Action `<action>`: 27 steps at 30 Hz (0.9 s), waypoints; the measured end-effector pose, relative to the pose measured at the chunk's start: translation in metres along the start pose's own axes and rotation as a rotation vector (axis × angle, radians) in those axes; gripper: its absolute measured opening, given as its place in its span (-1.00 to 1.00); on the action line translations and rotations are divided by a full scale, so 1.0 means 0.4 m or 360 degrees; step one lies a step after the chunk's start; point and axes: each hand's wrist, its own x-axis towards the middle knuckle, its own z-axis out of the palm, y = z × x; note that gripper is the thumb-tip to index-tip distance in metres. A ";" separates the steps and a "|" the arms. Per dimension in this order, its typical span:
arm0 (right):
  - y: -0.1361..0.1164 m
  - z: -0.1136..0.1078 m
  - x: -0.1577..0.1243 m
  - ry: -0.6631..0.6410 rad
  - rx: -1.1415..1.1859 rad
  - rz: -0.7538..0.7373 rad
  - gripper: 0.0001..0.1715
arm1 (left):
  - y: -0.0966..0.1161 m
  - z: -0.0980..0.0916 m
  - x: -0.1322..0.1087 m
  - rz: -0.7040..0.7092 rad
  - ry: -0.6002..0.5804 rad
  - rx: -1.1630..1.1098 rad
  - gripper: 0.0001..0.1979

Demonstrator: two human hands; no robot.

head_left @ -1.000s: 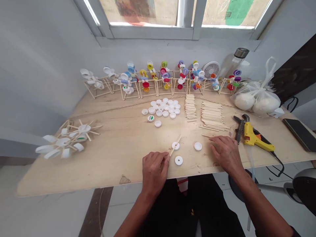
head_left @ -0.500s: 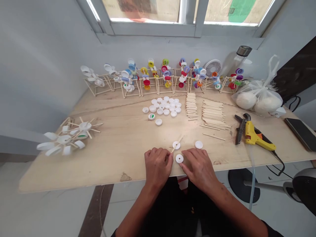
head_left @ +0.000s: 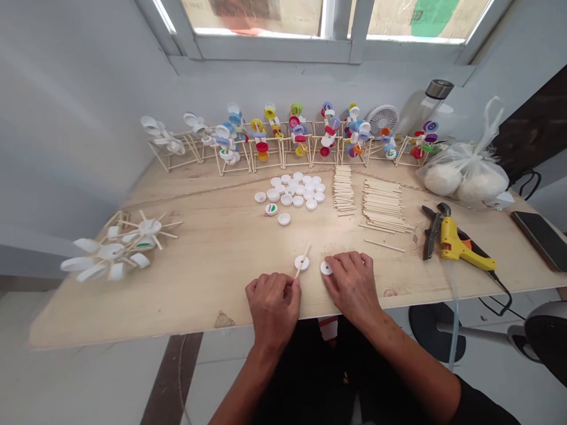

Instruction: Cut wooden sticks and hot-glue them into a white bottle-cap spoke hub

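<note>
Holding, left hand (head_left: 272, 310): fingers pinched on a wooden stick (head_left: 305, 255), tilted over a white bottle cap (head_left: 302, 263). Right hand (head_left: 352, 286): fingers loosely open, tips touching a second cap (head_left: 326, 268). Assembled: row of stick-and-cap wheels (head_left: 266, 139). Unused: loose caps (head_left: 287, 192), stick piles (head_left: 381, 206).

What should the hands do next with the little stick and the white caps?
Probably the right hand should pick up the white bottle cap by its fingers, because the left hand is busy pinching a wooden stick that crosses a second white cap.
</note>
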 end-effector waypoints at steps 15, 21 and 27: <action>0.288 -0.067 -0.033 0.0083 -0.0467 0.0255 -0.81 | -0.010 0.001 0.002 0.0025 0.0045 -0.0011 -0.87; 0.280 -0.060 -0.017 0.0063 -0.0412 0.0270 -0.89 | 0.018 -0.017 0.005 0.0204 0.0132 -0.0012 -0.90; 0.255 -0.065 -0.033 0.0155 -0.0258 0.0211 -0.88 | 0.123 0.026 0.053 0.0657 -0.0284 0.0107 -0.70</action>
